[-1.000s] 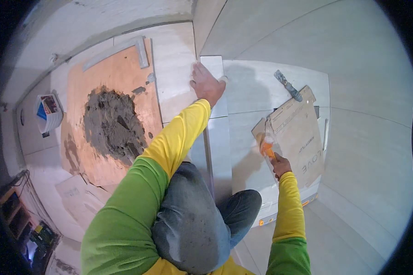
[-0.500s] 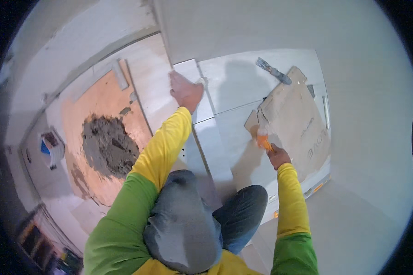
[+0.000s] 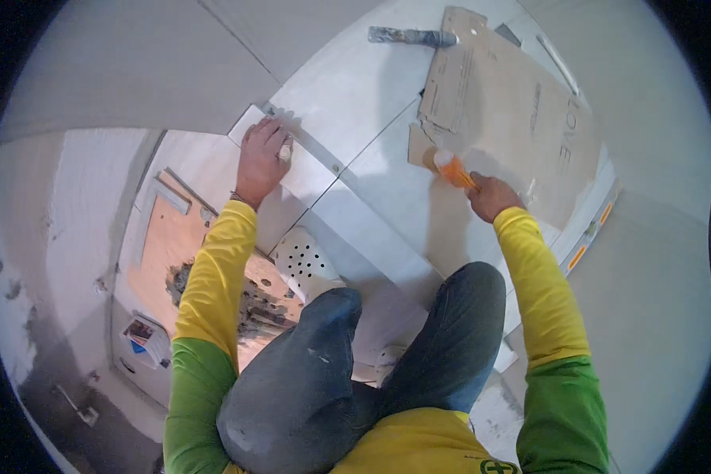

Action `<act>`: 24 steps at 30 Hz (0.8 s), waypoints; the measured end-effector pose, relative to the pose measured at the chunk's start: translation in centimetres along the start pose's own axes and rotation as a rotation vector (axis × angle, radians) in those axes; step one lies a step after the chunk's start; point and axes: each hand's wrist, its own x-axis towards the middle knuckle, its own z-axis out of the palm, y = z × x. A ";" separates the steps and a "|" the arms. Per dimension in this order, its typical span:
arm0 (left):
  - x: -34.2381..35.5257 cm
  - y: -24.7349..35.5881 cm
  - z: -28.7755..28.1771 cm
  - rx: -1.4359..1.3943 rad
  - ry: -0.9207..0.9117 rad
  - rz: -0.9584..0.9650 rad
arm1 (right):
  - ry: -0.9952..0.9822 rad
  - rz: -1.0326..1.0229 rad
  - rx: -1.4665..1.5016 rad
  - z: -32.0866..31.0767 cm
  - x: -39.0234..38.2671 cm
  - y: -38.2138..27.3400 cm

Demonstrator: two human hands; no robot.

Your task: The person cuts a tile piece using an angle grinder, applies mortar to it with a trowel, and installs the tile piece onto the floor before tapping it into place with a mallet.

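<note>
My left hand (image 3: 261, 162) lies over the far end of a narrow white tile strip (image 3: 304, 167), fingers stretched across it. A small white thing shows by its fingertips; I cannot tell what it is. My right hand (image 3: 494, 196) is closed round the orange handle of a mallet (image 3: 452, 168), its pale head pointing to the left. The mallet is just above the near left corner of a brown cardboard sheet (image 3: 521, 118). Past the strip lie large white floor tiles (image 3: 387, 166) with thin dark joints.
A putty knife (image 3: 411, 36) rests partly on the cardboard's far corner. A spirit level (image 3: 591, 229) lies at the right, along the wall. Left of my legs is an orange-brown board (image 3: 154, 268) with grey mortar (image 3: 253, 304). My white perforated shoe (image 3: 304, 261) stands beside the strip.
My view has turned and shifted, so the tiles and cardboard sit differently in it. My left hand is now at the strip's far end by the wall. My right hand still holds the mallet.
</note>
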 end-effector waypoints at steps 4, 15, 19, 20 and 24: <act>1.8 0.0 -0.6 -0.092 -0.197 0.157 | -0.003 0.017 -0.017 0.3 0.1 1.4; 1.9 -0.3 -2.4 -0.078 -0.405 0.175 | -0.016 -0.009 0.005 -0.8 0.3 1.7; 1.8 -0.4 -3.1 -0.038 -0.468 0.210 | -0.079 0.013 -0.021 -1.5 0.3 1.0; 1.7 -0.4 -3.2 -0.037 -0.469 0.209 | -0.096 0.026 -0.019 -1.6 0.3 0.7; 1.6 -0.4 -3.1 -0.046 -0.452 0.196 | -0.026 -0.052 0.018 -0.9 0.4 1.6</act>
